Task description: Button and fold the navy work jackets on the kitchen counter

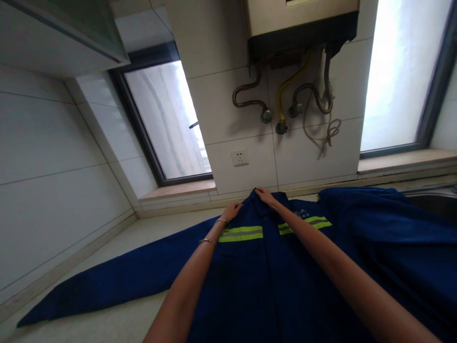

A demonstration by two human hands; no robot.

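A dark blue work jacket (235, 281) lies spread front up on the counter, with yellow-green and grey reflective strips across the chest. One sleeve stretches out to the left; the cloth on the right is bunched. My left hand (232, 211), with two bracelets on its wrist, has its fingers closed on the jacket's shoulder just left of the collar. At the collar (262, 207), my right hand (264, 196) pinches the top edge of the cloth. Its forearm crosses over the right chest strip. The fingertips of both hands are partly hidden.
The pale counter (143, 309) meets a tiled wall with a socket (240, 157). Above hangs a water heater (303, 28) with hoses and valves. Windows (167, 119) stand either side. A sink edge (435, 194) shows at right, and a cabinet (64, 38) juts out upper left.
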